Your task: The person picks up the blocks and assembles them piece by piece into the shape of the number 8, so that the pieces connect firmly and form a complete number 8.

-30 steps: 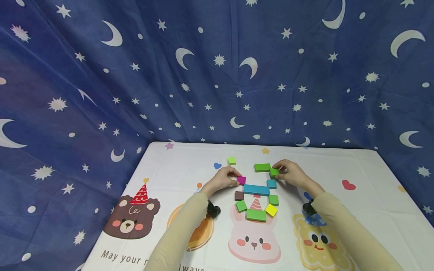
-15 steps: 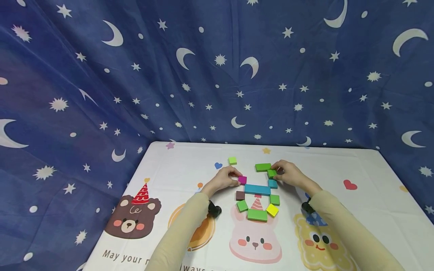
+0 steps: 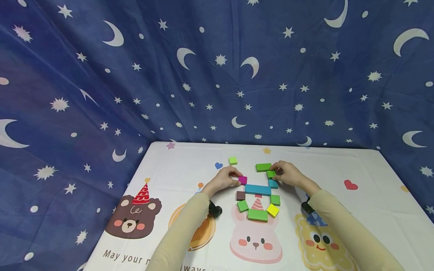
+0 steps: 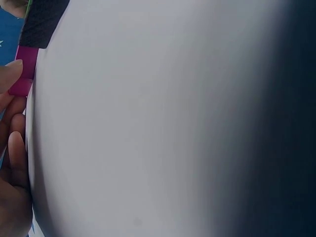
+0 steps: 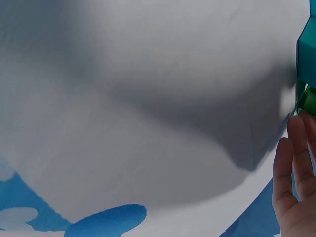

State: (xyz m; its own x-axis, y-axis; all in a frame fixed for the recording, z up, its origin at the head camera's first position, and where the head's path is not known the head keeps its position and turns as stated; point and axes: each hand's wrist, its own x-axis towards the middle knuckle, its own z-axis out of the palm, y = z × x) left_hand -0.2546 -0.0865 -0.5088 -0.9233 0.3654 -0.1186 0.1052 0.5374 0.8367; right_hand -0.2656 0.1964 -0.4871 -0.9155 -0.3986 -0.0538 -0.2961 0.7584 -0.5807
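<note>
My left hand pinches a magenta cube between thumb and fingers, at the left end of a long blue block. In the left wrist view the thumb lies on the magenta cube. Opposite, my right hand holds a green cube by its right side. That cube sits between a long green block and a teal cube. Only the fingers of the right hand and part of the green cube show in the right wrist view.
Below the blue block, a brown cube, green cube, long green block, yellow cube and another green cube form a curve. A lime cube lies apart at back left. A starry curtain hangs behind the table.
My right hand has slid the green cube a little left and nearer to me, close against the teal cube. The left hand and the magenta cube have stayed in place.
</note>
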